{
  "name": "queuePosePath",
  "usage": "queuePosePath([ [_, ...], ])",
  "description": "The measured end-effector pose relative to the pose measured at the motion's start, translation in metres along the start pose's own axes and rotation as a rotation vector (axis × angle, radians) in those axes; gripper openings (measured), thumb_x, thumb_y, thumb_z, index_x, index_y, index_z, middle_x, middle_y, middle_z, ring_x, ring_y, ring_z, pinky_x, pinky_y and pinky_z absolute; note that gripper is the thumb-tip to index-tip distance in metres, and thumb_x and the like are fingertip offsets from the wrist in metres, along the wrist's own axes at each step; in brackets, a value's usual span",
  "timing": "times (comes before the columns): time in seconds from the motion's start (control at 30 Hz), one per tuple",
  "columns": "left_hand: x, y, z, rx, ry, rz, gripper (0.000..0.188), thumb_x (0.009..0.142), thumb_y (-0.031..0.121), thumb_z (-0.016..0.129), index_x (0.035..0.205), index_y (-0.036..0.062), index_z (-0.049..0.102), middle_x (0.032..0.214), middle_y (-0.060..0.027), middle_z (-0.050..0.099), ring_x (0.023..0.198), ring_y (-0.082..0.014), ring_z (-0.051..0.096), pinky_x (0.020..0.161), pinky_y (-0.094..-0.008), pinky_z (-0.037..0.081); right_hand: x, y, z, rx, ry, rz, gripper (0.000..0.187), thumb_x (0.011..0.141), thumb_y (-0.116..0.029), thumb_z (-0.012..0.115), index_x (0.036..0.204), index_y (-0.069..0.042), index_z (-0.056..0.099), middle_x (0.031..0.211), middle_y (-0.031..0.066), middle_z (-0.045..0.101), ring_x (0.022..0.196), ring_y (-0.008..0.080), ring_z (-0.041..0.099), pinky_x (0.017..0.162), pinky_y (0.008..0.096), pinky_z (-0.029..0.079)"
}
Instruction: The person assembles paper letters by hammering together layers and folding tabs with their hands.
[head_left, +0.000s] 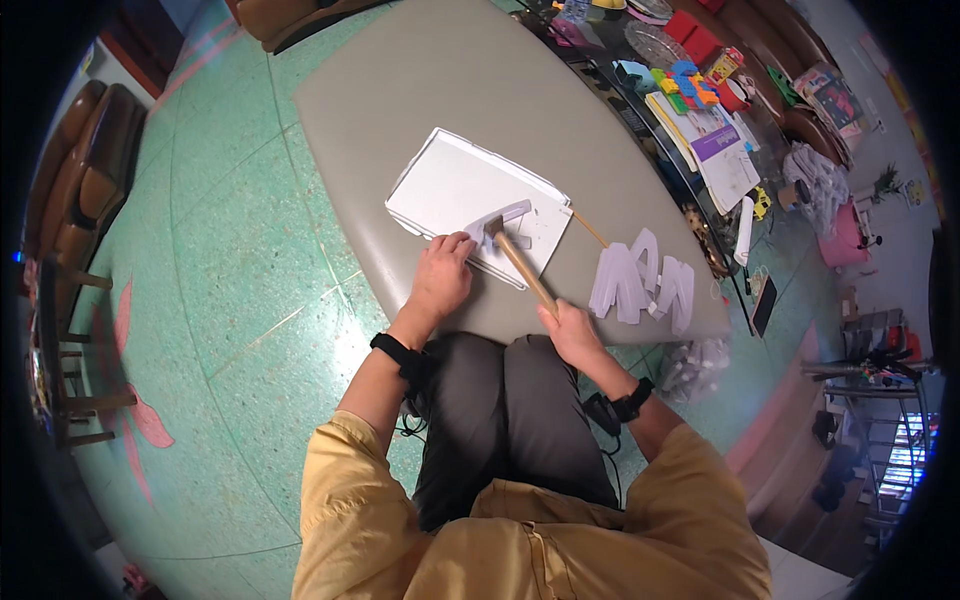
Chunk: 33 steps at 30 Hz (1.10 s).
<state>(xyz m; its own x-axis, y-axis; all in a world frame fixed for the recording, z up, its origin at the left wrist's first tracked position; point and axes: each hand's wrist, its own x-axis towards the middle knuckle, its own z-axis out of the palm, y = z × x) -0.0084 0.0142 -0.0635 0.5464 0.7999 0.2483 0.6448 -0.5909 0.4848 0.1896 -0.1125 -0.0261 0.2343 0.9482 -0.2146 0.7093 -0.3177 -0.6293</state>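
My right hand point(572, 332) grips the wooden handle of a hammer point(527, 268). The hammer's head rests on or just above a pale purple plastic strip point(517, 210); the exact contact cannot be made out. At the strip's near left end, my left hand point(445, 272) has its fingers bent, their tips on the strip. Under the strip lies a shallow white tray point(440, 178), with small dark specks near its right end. To the right, several similar purple strips point(622, 282) lie in a loose group. A thin brown stick point(590, 227) points out from the tray's right corner.
Everything sits on a grey padded bench point(400, 70) in front of my knees. Beyond its right edge, a dark table holds toy blocks point(685, 85), books point(715, 150) and clutter. A clear plastic bag point(695, 370) lies on the green floor. Brown sofas point(85, 170) stand left.
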Motion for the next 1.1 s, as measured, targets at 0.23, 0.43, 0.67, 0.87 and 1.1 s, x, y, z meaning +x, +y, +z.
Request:
queuePosePath([
  [0.23,-0.001,0.000,-0.001,-0.004,-0.003,-0.017,0.040,0.069,0.002,0.053,0.108,0.0062,0.056,0.115,-0.0071,0.054,0.106,-0.0277,0.048,0.087,-0.0388,0.041,-0.018,0.008,-0.008,0.073,0.043,0.067,0.042,0.087,-0.037,0.052,0.082,0.004,0.052,0.072,0.0270,0.057,0.074,0.0458,0.055,0.065,0.0473,0.043],
  [0.43,-0.001,0.002,-0.006,0.003,-0.063,-0.050,0.042,0.069,0.001,0.053,0.110,0.0062,0.056,0.117,-0.0077,0.053,0.108,-0.0303,0.047,0.089,-0.0397,0.042,-0.021,0.013,-0.022,0.084,0.005,0.165,0.040,0.086,-0.035,0.053,0.083,0.005,0.053,0.075,0.0273,0.056,0.076,0.0458,0.054,0.065,0.0458,0.043],
  [0.67,-0.002,0.000,-0.004,0.036,-0.012,-0.057,0.039,0.069,0.003,0.053,0.107,0.0081,0.057,0.117,-0.0047,0.054,0.108,-0.0270,0.047,0.085,-0.0403,0.042,-0.013,0.007,-0.023,0.069,-0.044,0.122,0.038,0.086,-0.034,0.054,0.082,0.004,0.052,0.074,0.0275,0.056,0.076,0.0449,0.054,0.064,0.0461,0.043],
  [0.87,0.001,0.004,-0.002,0.054,-0.070,-0.073,0.040,0.069,0.004,0.054,0.108,0.0090,0.057,0.118,-0.0043,0.053,0.109,-0.0268,0.047,0.085,-0.0403,0.042,0.008,0.006,-0.004,0.028,-0.078,0.073,0.040,0.087,-0.036,0.052,0.081,0.003,0.052,0.071,0.0270,0.057,0.074,0.0447,0.055,0.064,0.0485,0.043],
  [1.1,0.000,0.003,-0.003,0.075,-0.069,-0.076,0.042,0.069,0.003,0.053,0.110,0.0103,0.056,0.119,-0.0037,0.052,0.110,-0.0261,0.046,0.085,-0.0402,0.042,0.013,-0.007,0.000,0.039,-0.059,0.064,0.039,0.087,-0.036,0.052,0.082,0.002,0.054,0.072,0.0268,0.057,0.074,0.0451,0.056,0.065,0.0498,0.043],
])
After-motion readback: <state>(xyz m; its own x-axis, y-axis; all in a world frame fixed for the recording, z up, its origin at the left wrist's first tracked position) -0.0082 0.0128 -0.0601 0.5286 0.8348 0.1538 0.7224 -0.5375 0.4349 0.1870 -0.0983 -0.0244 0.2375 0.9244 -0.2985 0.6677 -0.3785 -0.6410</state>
